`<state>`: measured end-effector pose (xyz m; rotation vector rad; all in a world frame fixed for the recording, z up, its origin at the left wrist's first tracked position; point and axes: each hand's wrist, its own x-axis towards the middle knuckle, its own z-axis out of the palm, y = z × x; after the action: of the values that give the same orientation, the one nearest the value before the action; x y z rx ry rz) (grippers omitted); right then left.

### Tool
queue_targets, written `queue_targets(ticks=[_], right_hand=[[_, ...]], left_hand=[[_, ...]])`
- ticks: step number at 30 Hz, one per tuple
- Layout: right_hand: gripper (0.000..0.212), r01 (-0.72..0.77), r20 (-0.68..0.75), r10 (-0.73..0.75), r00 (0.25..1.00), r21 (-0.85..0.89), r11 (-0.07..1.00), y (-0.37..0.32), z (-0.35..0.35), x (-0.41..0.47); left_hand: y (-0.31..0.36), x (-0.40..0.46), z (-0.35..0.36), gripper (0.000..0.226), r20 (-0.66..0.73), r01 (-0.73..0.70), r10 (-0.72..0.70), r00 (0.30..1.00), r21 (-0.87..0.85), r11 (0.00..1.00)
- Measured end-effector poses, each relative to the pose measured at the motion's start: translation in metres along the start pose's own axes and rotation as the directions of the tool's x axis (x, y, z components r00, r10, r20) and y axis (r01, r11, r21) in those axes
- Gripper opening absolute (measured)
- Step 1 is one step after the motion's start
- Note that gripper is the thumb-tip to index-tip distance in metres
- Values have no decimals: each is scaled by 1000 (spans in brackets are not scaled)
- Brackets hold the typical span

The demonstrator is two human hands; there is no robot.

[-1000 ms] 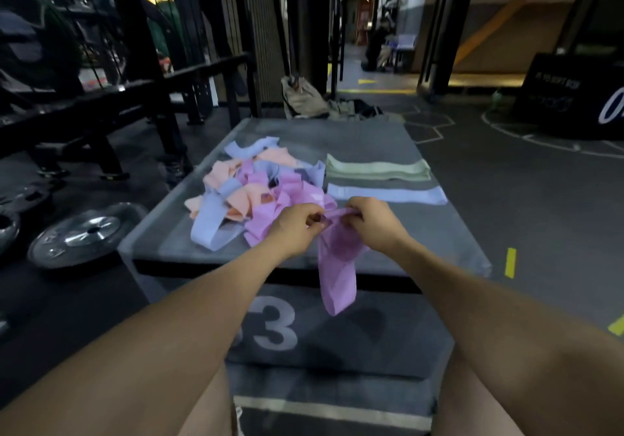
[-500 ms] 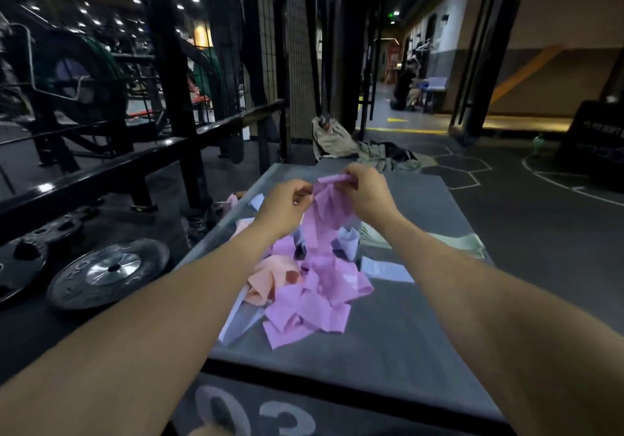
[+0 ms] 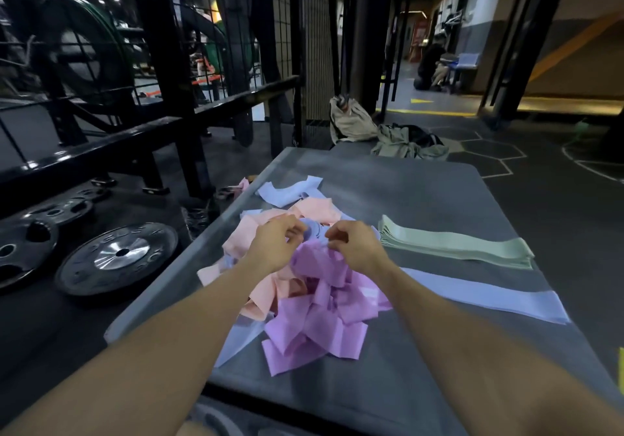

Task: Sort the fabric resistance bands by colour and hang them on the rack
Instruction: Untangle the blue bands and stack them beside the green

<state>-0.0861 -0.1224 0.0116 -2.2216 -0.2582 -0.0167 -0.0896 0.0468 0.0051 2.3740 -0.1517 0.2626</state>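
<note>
A tangled pile of fabric bands lies on the grey box top [image 3: 388, 179]: purple bands [image 3: 314, 331] in front, peach bands [image 3: 314, 209] at the left and back, blue ones [image 3: 287, 192] behind. My left hand [image 3: 275, 244] and my right hand [image 3: 354, 249] hover over the pile's middle with fingers curled. My right hand pinches the top edge of a purple band [image 3: 317, 261] that drapes onto the pile. My left hand's fingertips sit by a blue loop [image 3: 312, 229]; whether they hold anything is hidden. A sorted green stack [image 3: 456, 244] and a flat blue band [image 3: 483, 295] lie to the right.
Weight plates [image 3: 118, 256] lie on the floor at the left beside a black steel rack frame [image 3: 101, 145]. Bags and clothing [image 3: 405, 141] sit on the floor beyond the box. A person crouches far back in the corridor [image 3: 432, 67].
Both hands have dropped from chest height back onto the pile, and the purple band they held up now rests on it.
</note>
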Motion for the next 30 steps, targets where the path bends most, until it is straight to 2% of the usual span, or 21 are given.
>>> queue_targets(ticks=[10, 18, 22, 26, 30], right_hand=[[21, 40, -36, -42, 998, -52, 998, -10, 4, -24], [18, 58, -2, -58, 998, -70, 996, -30, 32, -54], [18, 77, 24, -76, 997, -44, 996, -39, 49, -68], [19, 99, 47, -95, 994, -99, 990, -42, 65, -67], [16, 100, 63, -91, 994, -147, 984, -40, 77, -65]], left_hand=[[-5, -35, -13, 23, -6, 65, -65, 998, -12, 998], [-21, -74, -38, 22, -59, 47, -47, 997, -1, 999], [-35, -92, -46, 26, -52, 99, -99, 994, -4, 995], [-51, -107, -49, 45, -47, 141, -137, 989, 77, 987], [-63, -121, -45, 85, 3, 330, -349, 937, 315, 890]])
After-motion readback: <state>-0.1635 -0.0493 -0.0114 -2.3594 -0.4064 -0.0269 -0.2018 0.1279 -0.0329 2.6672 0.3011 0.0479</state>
